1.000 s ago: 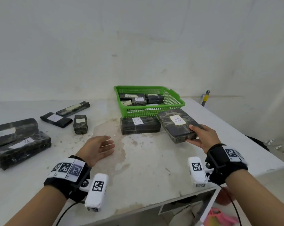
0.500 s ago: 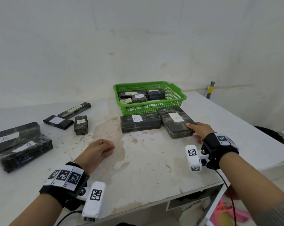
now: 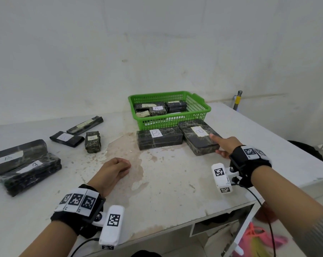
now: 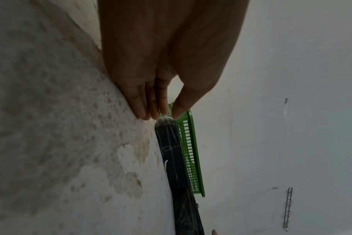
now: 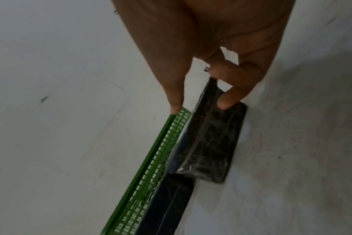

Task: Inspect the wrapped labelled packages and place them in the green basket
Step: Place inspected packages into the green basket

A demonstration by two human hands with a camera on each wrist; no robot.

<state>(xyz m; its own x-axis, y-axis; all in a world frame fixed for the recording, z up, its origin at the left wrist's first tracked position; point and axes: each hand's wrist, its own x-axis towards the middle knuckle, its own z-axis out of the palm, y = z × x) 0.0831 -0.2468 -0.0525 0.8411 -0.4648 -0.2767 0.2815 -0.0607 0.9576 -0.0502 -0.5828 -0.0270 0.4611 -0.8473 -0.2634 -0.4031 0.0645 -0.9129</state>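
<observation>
A green basket [image 3: 203, 106] [image 4: 189, 143] [image 5: 151, 159] at the table's far middle holds several dark wrapped, labelled packages. Two dark packages labelled B lie flat in front of it. My right hand [image 3: 220, 145] [image 5: 199, 108] holds the right one [image 3: 196, 141] [image 5: 209, 143] at its near right corner. Its thumb is over the top and its curled fingers touch the end face. The left B package [image 3: 160, 140] [image 4: 171, 151] lies untouched. My left hand [image 3: 116, 167] [image 4: 161, 117] rests on the stained tabletop, loosely curled and holding nothing.
More wrapped packages lie at the left: two long ones [image 3: 25, 164], a small block [image 3: 93, 141] and two flat ones [image 3: 67, 139]. The table's front edge [image 3: 175, 229] is near my wrists. A grey-and-yellow pole [image 3: 237, 101] stands behind the far right corner.
My right hand lowered the right B package from a lifted tilt to flat on the table. My left hand's fingers went from spread to loosely curled.
</observation>
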